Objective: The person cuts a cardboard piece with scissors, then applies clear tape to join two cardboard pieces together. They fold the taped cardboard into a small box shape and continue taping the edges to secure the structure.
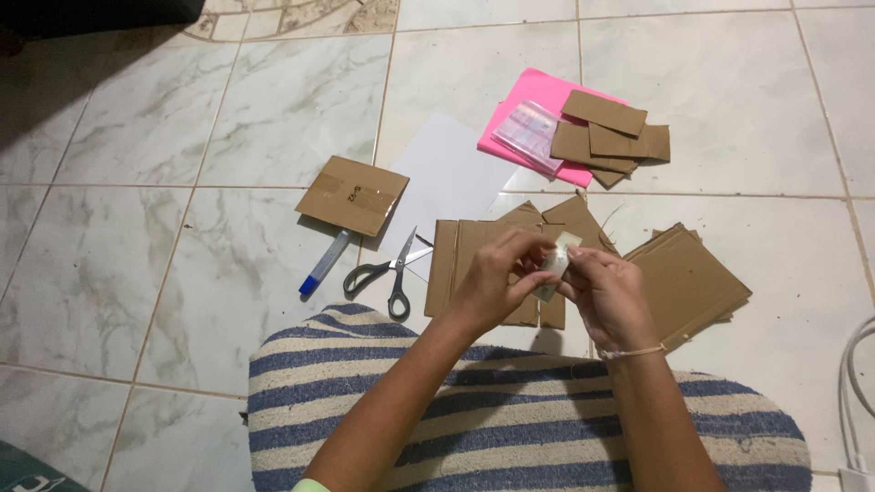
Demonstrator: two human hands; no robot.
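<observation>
We pinch a small pale packet [556, 262] between both hands: left hand [497, 278] and right hand [609, 293], each grip clamped on it. Just beneath lies folded cardboard [456, 264]; scissors [390, 271] rest left of our grip.

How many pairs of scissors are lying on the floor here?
1. The scissors lie on the tiled floor, left of the hands, beside a blue pen and partly on a white sheet. Others could be hidden under the cardboard pieces.
</observation>
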